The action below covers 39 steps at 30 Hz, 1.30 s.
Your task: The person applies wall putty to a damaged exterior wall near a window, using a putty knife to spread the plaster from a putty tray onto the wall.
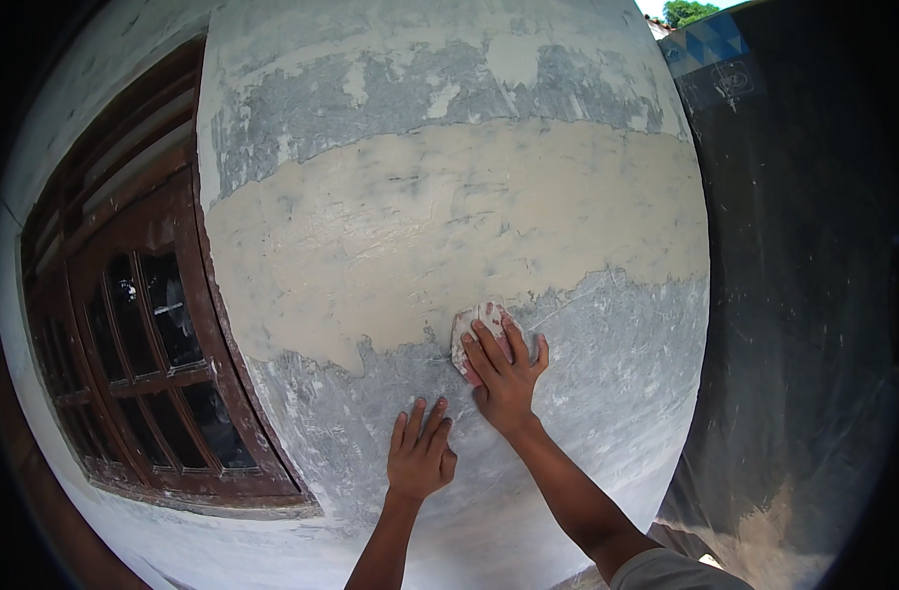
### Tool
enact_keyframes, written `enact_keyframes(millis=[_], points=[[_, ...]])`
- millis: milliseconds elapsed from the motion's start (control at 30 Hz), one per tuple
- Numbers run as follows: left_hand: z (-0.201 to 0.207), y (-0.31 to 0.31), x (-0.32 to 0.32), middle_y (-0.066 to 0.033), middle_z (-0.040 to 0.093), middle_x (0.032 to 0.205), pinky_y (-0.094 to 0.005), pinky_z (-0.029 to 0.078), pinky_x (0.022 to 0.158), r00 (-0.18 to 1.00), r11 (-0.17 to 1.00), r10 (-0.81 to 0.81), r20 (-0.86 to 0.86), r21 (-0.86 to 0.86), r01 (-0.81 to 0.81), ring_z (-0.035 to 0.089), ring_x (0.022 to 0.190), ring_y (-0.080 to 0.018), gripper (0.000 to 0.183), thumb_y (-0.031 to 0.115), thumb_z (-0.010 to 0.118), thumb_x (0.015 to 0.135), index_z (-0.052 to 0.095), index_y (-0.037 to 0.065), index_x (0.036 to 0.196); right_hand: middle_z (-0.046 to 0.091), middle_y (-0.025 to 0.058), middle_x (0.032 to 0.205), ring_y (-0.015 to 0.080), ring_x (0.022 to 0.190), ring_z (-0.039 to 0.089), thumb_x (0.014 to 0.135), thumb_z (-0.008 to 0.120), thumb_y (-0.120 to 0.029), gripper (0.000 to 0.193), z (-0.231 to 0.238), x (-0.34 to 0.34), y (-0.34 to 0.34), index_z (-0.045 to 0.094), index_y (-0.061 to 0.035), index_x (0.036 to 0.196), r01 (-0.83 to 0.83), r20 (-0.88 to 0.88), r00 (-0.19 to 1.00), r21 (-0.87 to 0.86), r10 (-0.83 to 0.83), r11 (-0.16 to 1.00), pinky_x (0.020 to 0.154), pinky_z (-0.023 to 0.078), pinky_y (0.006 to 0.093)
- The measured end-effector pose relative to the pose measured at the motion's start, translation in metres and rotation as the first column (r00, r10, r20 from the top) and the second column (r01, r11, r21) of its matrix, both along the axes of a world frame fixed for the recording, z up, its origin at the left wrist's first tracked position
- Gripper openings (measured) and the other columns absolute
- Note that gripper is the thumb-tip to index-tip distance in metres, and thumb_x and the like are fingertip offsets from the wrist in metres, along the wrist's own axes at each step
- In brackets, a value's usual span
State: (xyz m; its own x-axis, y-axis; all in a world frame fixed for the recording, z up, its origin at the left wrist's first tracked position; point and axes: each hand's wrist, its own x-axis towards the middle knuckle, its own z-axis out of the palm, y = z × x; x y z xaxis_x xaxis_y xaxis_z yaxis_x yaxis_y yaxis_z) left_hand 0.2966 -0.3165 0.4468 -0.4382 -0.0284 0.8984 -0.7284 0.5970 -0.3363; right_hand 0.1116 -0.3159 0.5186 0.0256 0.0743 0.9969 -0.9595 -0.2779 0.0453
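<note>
My right hand (509, 379) presses against a flat, angular plate (466, 358), red under whitish smears, which lies on the wall. Its fingers stretch over the plate's face, with the thumb side toward the left. The plate sits at the lower edge of a cream-coloured coat (449, 216), where bare grey wall (587, 364) begins. Lower and to the left, my left hand (420, 460) holds nothing. Its fingers point upward, somewhat apart, close to the grey surface; whether the fingertips touch it I cannot tell.
A brown wooden window (174, 462) with dark panes is set in the wall at the left. Patchy grey and white wall (390, 84) lies above the cream band. At the right, beyond the wall's edge, hangs a dark sheet-like surface (794, 295).
</note>
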Motion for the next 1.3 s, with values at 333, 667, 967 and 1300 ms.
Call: enact_keyframes(millis=[333, 667, 967, 1300], points=[[0.000, 0.002, 0.000, -0.0064, 0.061, 0.143, -0.0478, 0.025, 0.121, 1.000, 1.000, 0.024, -0.018, -0.015, -0.024, 0.044, 0.143, -0.0305, 0.032, 0.019, 0.047, 0.090, 0.067, 0.009, 0.113, 0.055, -0.0017, 0.148, 0.0323, 0.142, 0.041, 0.080, 0.069, -0.006, 0.057, 0.000, -0.005, 0.011, 0.063, -0.0203, 0.135, 0.027, 0.091, 0.995, -0.015, -0.025, 1.000, 0.114, 0.008, 0.0622], [0.000, -0.001, 0.002, -0.0080, 0.060, 0.143, -0.0491, 0.023, 0.122, 1.000, 1.000, -0.014, -0.024, -0.012, 0.013, 0.044, 0.144, -0.0317, 0.030, 0.017, 0.048, 0.089, 0.066, 0.007, 0.112, 0.050, -0.0004, 0.153, 0.0322, 0.145, 0.037, 0.088, 0.066, -0.011, 0.051, 0.004, 0.022, 0.024, 0.060, -0.0178, 0.138, 0.046, 0.101, 0.994, 0.024, -0.048, 0.999, 0.112, 0.008, 0.0644], [0.000, -0.001, 0.007, -0.0134, 0.062, 0.140, -0.0513, 0.026, 0.120, 0.989, 0.989, -0.145, -0.032, 0.007, 0.145, 0.047, 0.141, -0.0350, 0.030, 0.015, 0.050, 0.088, 0.064, 0.005, 0.112, 0.058, -0.0023, 0.145, 0.0305, 0.141, 0.043, 0.087, 0.067, -0.014, 0.047, -0.042, 0.039, 0.024, 0.063, -0.0209, 0.134, 0.033, 0.020, 0.999, 0.070, -0.035, 0.997, 0.114, 0.010, 0.0634], [-0.015, 0.002, 0.037, -0.0148, 0.060, 0.142, -0.0510, 0.026, 0.120, 0.974, 0.972, -0.227, -0.010, 0.059, 0.228, 0.045, 0.141, -0.0370, 0.032, 0.013, 0.050, 0.086, 0.064, 0.004, 0.113, 0.058, -0.0011, 0.145, 0.0287, 0.138, 0.045, 0.088, 0.066, -0.012, 0.046, -0.040, 0.058, 0.007, 0.064, -0.0177, 0.134, 0.131, 0.145, 0.980, 0.053, -0.138, 0.990, 0.116, 0.011, 0.0595]])
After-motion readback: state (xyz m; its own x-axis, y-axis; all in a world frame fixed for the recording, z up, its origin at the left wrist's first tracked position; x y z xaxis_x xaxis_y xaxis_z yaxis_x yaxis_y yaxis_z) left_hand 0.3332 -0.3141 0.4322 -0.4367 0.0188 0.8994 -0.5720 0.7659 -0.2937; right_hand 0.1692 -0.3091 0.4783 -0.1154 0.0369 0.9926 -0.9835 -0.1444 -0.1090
